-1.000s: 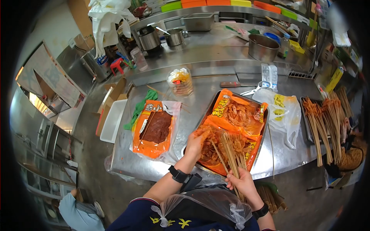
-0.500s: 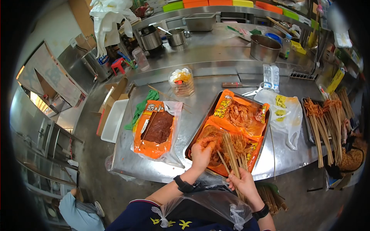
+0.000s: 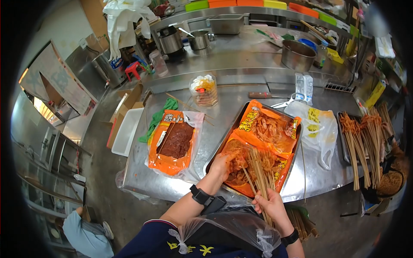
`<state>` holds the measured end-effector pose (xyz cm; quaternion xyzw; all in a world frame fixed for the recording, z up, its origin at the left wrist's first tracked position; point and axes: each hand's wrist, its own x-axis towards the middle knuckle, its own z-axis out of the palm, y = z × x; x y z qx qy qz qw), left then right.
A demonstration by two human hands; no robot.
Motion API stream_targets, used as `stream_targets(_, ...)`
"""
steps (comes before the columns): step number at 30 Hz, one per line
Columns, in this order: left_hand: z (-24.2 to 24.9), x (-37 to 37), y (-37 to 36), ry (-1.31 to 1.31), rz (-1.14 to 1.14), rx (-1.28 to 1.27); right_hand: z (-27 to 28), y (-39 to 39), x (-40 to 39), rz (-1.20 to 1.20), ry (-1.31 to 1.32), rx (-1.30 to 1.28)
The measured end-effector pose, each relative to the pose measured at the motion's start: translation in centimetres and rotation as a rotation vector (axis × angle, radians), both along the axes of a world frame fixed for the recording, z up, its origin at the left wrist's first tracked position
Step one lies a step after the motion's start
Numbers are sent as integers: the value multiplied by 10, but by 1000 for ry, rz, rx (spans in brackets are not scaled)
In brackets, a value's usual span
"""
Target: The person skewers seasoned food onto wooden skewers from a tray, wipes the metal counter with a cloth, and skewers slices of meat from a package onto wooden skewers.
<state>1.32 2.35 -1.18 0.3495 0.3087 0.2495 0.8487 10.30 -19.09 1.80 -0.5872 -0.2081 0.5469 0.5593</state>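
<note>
My right hand (image 3: 270, 204) is closed round a bundle of thin bamboo skewers (image 3: 259, 170). Their upper ends lie over orange-red sauced food strips (image 3: 241, 162) in an opened orange bag. The fingers of my left hand (image 3: 222, 165), stained orange, are curled on a clump of those strips, left of the skewers; the fingertips are partly hidden. A metal tray (image 3: 218, 155) holds this bag and, behind it, a second opened orange bag (image 3: 275, 131) of similar strips. On the left lies another orange package (image 3: 172, 165) with a dark red-brown block (image 3: 178, 141).
A green cloth (image 3: 158, 120), a clear tub (image 3: 203, 98), scissors (image 3: 289, 101) and a white plastic bag (image 3: 320, 137) lie around the steel table. Loaded skewers (image 3: 365, 142) rest at right. A pot (image 3: 297, 55) stands behind. A person in light blue (image 3: 88, 234) is lower left.
My left hand has shifted slightly left, its fingers now at the clump of strips near the tray's left side. My right hand keeps the skewers almost in place.
</note>
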Motion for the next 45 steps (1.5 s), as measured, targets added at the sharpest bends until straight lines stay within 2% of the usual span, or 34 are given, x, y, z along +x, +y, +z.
stream_targets(2, -10, -4, 3, -106, -147, -210, 0, 0, 0, -14, 39, 14)
stream_targets(6, 7, -5, -12, 1, -124, -257, 0, 0, 0, -12, 31, 10)
stream_targets(8, 14, -5, -12, 34, -91, -114, 1, 0, 0, -16, 40, 13)
stream_targets(14, 13, -7, -10, -65, -20, 37, 0, 2, -1, -11, 8, -9)
stream_targets(16, 17, -4, -13, -20, -21, 62, 1, 2, 0, -2, -3, -16)
stream_targets(18, 16, 1, -18, 57, 16, 360, 1, 2, -1, 17, -5, -31)
stream_targets(20, 17, 3, -24, 157, 52, 426, 2, 3, -1, 15, -6, -32)
stream_targets(22, 15, 4, -31, 235, 169, 945, 2, 2, -1, 11, -7, -37)
stream_targets(23, 11, 4, -33, 263, 152, 855, 1, 2, 0, 11, -11, -34)
stream_targets(27, 12, -3, -40, 288, 101, 868, 1, 2, -1, -7, -14, -40)
stream_targets(30, 12, -5, -52, 228, 51, 803, -2, 2, -1, -38, 18, -2)
stream_targets(32, 9, -5, -69, 179, -55, 671, -1, 3, 0, -54, 20, -6)
stream_targets(36, -4, -9, -68, 221, -89, 819, -2, 3, -1, -85, 26, 20)
stream_targets(37, 1, -7, -67, 178, -24, 639, -2, 2, -2, -84, 26, 17)
stream_targets(38, 3, -6, -62, 178, -23, 639, -1, 2, -3, -78, 27, 18)
stream_targets(41, 4, -2, -52, 231, 136, 880, -1, 2, -3, -65, 13, 14)
stream_targets(42, 5, -1, -55, 230, 136, 877, -1, 2, -3, -56, 2, 14)
stream_targets(44, 11, 0, -57, 264, 107, 607, 7, 3, -9, -107, -25, 11)
stream_targets(45, 11, 0, -57, 264, 108, 609, 10, 3, -12, -156, -53, 6)
